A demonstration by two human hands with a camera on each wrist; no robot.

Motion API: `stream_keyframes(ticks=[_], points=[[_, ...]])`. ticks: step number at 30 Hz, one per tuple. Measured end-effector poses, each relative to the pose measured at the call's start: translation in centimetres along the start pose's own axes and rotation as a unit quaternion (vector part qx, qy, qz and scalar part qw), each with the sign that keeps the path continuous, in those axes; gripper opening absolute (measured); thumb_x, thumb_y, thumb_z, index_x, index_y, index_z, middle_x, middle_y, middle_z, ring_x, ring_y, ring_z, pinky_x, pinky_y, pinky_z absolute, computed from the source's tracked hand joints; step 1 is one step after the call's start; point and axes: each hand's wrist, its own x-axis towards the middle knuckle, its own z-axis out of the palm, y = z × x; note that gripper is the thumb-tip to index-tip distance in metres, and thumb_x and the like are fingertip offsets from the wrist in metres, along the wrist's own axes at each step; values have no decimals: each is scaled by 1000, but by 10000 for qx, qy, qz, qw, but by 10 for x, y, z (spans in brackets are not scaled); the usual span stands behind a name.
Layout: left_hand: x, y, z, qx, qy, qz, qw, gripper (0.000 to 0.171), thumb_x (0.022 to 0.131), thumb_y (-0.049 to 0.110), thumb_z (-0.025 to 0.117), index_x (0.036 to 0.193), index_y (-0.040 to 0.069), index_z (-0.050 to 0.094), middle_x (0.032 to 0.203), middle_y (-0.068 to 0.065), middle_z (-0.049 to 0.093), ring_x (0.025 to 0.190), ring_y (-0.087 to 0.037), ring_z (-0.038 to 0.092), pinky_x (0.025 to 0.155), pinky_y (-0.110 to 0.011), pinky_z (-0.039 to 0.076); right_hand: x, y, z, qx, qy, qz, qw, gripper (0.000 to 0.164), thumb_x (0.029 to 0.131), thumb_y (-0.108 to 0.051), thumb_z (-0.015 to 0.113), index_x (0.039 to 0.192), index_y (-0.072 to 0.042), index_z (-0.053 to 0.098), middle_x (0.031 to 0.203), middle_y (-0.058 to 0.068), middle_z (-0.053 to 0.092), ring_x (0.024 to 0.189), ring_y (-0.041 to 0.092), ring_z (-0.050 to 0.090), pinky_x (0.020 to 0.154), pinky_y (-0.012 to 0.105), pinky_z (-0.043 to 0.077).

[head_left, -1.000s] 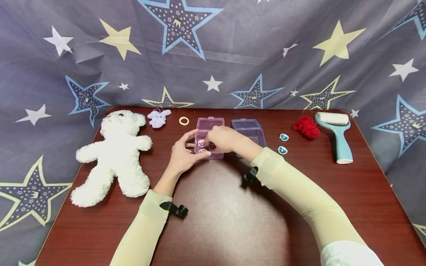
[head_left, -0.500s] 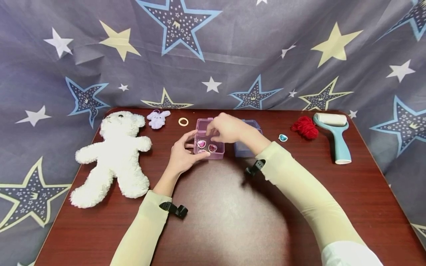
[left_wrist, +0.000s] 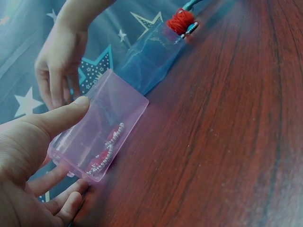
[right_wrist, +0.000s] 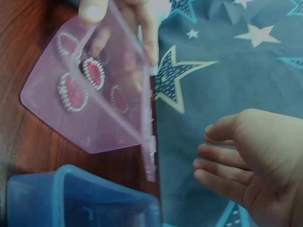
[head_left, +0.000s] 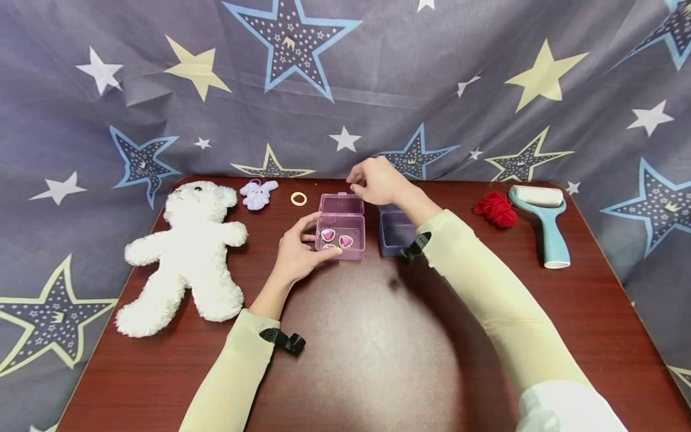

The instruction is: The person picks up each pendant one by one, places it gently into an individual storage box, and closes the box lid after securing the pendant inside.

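A see-through pink plastic box stands on the table with its lid tipped back. My left hand holds it from the left, thumb over the front rim and fingers along the side. Inside lie several heart-shaped pink gems with beaded silvery edges. My right hand hovers behind and above the box's lid, fingers loosely bent, nothing between them in the right wrist view. Under my right forearm is an open blue box, its lid mostly hidden. A teal gem shows beyond it in the left wrist view.
A white teddy bear lies at the left, with a small lilac plush and a cream ring at the back. Red yarn and a teal-handled lint roller lie at the right. A star-patterned cloth hangs behind.
My right hand has come up out of the pink box and moved back over its lid. The gems inside now show. My left hand has stayed on the box.
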Motion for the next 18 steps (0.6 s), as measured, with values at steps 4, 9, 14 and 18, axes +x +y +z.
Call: stream_keyframes(ticks=[4,9,14,18], points=[[0,-1,1,6,-2,23,10000,90,72,22,101,152,17,58,144,-11,69,104,-31,73,76,-21,57,4,6,9,-87,-232,316,9992,24,98,-14,66,114,-1,79,110,12,83,97,25,80,95,40,61],[1,-1,1,5,-19,66,10000,91,72,23,101,152,17,57,144,-10,68,103,-32,72,76,-20,57,9,11,18,-401,-595,561,9958,33,99,-17,65,125,2,73,121,18,79,115,31,74,109,43,53],[1,-1,0,-13,-16,56,10000,91,72,22,101,152,17,58,144,-11,68,103,-32,73,77,-21,57,12,15,30,-597,-873,743,9916,41,101,-24,62,133,2,67,125,21,75,123,36,69,112,44,51],[0,-3,0,-9,-10,57,10000,91,72,21,101,152,17,58,144,-11,68,104,-32,73,78,-24,58,13,18,37,-616,-1041,970,9879,44,104,-29,60,136,1,65,125,19,75,124,36,68,112,44,51]])
